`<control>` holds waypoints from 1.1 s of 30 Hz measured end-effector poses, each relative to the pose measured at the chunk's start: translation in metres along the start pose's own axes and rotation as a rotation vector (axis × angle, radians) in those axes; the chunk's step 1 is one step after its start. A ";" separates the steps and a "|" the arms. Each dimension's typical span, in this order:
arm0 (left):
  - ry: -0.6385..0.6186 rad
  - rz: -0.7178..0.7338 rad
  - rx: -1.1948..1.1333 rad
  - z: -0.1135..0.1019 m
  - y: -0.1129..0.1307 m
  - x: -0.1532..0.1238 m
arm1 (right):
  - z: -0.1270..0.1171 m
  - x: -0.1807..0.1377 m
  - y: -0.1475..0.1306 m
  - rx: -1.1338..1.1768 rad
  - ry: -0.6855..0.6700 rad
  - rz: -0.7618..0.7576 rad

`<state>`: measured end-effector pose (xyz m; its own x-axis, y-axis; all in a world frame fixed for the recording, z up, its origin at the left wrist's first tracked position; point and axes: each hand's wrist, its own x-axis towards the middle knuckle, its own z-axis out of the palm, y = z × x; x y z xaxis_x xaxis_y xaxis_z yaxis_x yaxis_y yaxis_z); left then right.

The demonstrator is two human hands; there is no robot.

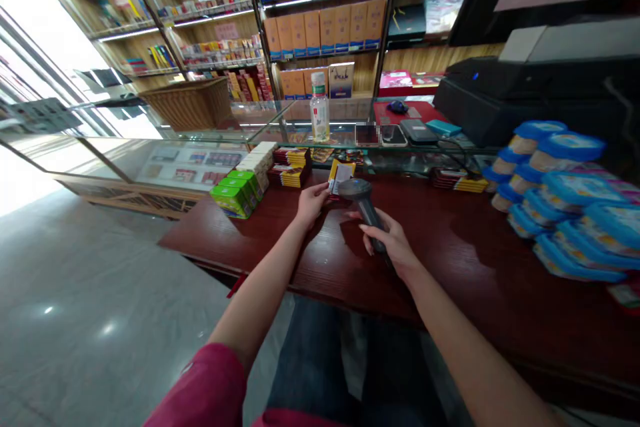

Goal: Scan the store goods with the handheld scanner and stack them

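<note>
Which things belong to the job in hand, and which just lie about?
In use:
barcode scanner, in the right hand
yellow-and-red packet, at the left hand
perhaps the similar stacked packets

Seemingly lying about:
drink bottle
wicker basket
green boxes
blue-lidded containers

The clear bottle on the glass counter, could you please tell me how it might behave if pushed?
The bottle looks tall and narrow, so a push near its cap would probably tip it. Its base stands on the smooth-looking glass counter, so a low push might slide it. Being rounded, it would likely roll if toppled.
</note>
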<state>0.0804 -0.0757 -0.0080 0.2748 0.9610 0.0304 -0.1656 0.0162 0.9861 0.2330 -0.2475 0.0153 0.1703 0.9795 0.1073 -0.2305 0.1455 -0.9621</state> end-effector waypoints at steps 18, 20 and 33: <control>0.200 0.360 0.456 -0.010 0.015 -0.008 | 0.001 -0.007 -0.008 -0.045 0.018 0.005; 0.255 0.491 0.628 -0.029 0.028 -0.010 | 0.002 -0.007 -0.010 -0.062 0.007 0.016; 0.170 0.609 1.480 -0.120 0.054 0.012 | 0.042 0.010 0.000 -0.022 -0.092 0.069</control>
<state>-0.0393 -0.0298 0.0261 0.3936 0.7443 0.5396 0.8380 -0.5318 0.1222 0.1940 -0.2321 0.0268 0.0660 0.9959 0.0625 -0.2176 0.0755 -0.9731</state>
